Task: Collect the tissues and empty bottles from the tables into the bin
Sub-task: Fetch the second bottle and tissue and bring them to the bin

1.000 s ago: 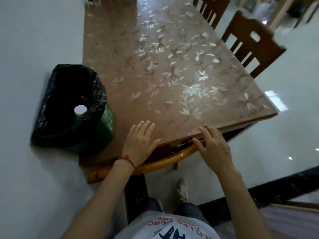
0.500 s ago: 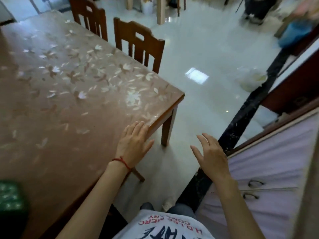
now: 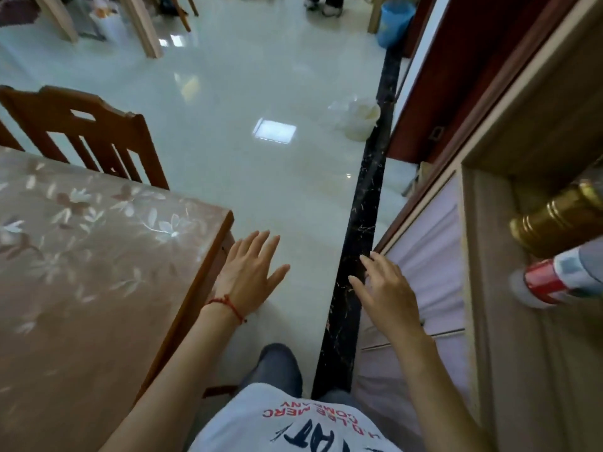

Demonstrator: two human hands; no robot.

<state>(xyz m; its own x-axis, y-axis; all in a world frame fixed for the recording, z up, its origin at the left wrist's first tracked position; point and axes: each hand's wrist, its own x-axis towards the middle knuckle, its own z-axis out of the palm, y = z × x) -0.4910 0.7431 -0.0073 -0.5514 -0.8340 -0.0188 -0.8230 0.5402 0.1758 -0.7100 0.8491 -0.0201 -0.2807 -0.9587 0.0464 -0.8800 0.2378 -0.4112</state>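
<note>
— Looking past the table (image 3: 81, 272), what stands around it?

— One wooden chair (image 3: 88, 135) pushed in at its far side. To the right, a cabinet (image 3: 538, 321) with a gold-capped bottle (image 3: 561, 216) and a red-and-white can (image 3: 561, 282) lying in its open shelf. Farther off, a white bucket (image 3: 359, 117) sits on the floor (image 3: 261, 174) beside the black tile strip (image 3: 365, 243), and a blue bin (image 3: 393, 22) stands at the far end by the wall.

— Is there room to walk?

— A lane of glossy floor runs between the table corner and the black strip, open up to the white bucket.

— And the hands?

— Both hold nothing, fingers spread and relaxed. The left hand (image 3: 251, 275), with a red string at the wrist, hovers just beside the table corner. The right hand (image 3: 388, 291) hangs over the black strip, near the cabinet front.

— Any tissues or empty bottles?

— None on the visible part of the table. The blue bin is well apart from both hands.
</note>
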